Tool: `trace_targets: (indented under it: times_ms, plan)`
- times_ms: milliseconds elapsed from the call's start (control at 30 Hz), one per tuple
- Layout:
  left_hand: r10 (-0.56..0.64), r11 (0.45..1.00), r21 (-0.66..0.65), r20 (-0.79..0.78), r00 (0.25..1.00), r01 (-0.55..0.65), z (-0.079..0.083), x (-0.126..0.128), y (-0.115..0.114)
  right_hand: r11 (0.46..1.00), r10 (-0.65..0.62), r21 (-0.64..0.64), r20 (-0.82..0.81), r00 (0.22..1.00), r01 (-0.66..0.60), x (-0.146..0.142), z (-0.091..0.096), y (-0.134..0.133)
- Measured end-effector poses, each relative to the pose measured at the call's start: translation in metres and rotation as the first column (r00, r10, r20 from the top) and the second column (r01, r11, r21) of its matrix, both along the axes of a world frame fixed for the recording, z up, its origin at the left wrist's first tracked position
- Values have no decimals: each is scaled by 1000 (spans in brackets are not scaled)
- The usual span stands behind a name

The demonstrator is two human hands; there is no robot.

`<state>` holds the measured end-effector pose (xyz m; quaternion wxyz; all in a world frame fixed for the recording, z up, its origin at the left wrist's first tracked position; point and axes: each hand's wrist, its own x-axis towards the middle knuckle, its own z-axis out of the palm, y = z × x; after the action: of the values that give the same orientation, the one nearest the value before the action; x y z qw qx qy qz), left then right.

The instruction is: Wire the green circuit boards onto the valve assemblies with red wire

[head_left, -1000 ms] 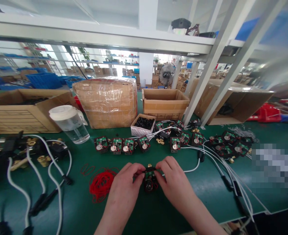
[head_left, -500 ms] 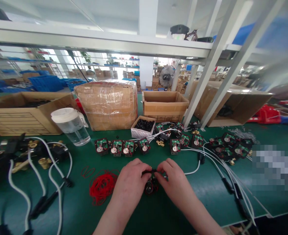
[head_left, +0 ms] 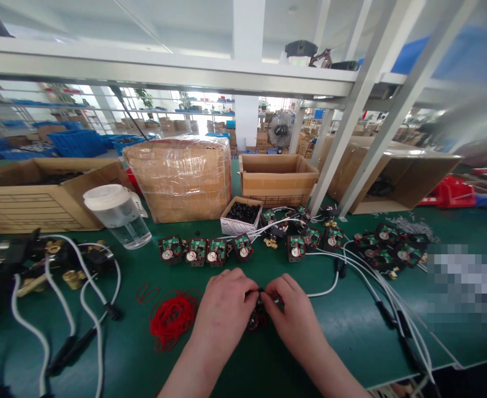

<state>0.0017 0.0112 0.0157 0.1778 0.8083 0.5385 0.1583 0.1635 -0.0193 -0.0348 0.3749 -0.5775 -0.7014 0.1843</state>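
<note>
My left hand (head_left: 230, 304) and my right hand (head_left: 292, 307) meet at the middle of the bench, fingertips nearly touching. Both are closed in a pinch on a small black part (head_left: 261, 291), mostly hidden by the fingers. Just under them sits a circuit-board module (head_left: 255, 320) with a round component and red wires, also largely covered. A white cable (head_left: 328, 290) runs off to the right from behind my right hand. Beside my left forearm lies a tangled pile of thin red rings or loops (head_left: 173, 319).
Several similar modules (head_left: 196, 251) stand in a row behind the hands. A small box of black parts (head_left: 242, 215), cardboard boxes (head_left: 179, 179) and a water jug (head_left: 119, 215) line the back. Cabled assemblies with brass fittings (head_left: 74, 278) lie left; white cables (head_left: 367, 282) spread right.
My hands have drawn slightly closer together, and less of the black part shows between the fingertips. The view has shifted very slightly.
</note>
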Motion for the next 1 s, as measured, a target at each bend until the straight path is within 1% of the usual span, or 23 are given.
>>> trace_targets:
  times_ms: [167,367,533,633,767,867,1000]
  plan:
    - [-6,1000,18,-2,1000,6,-1,1,0,999,-13,33,2,1000,13,-1,-3,0]
    - [-41,998,40,10,999,41,-3,-1,-2,993,-10,120,44,999,5,0,-8,-2]
    - [-75,997,-2,39,996,75,-4,-6,-1,990,-17,140,75,997,7,-1,-10,-2]
    - [-83,996,-10,19,996,83,-3,-6,1,985,-49,172,125,991,27,-4,-9,-2]
    - [-90,996,12,-30,995,91,-1,-2,2,979,-75,201,174,982,39,-6,-8,-2]
    - [-99,994,43,-52,994,102,-1,-1,1,983,-56,182,143,988,29,-5,-9,-2]
    - [-109,991,68,-61,992,114,-1,-2,0,993,13,115,28,1000,-16,0,-10,-4]
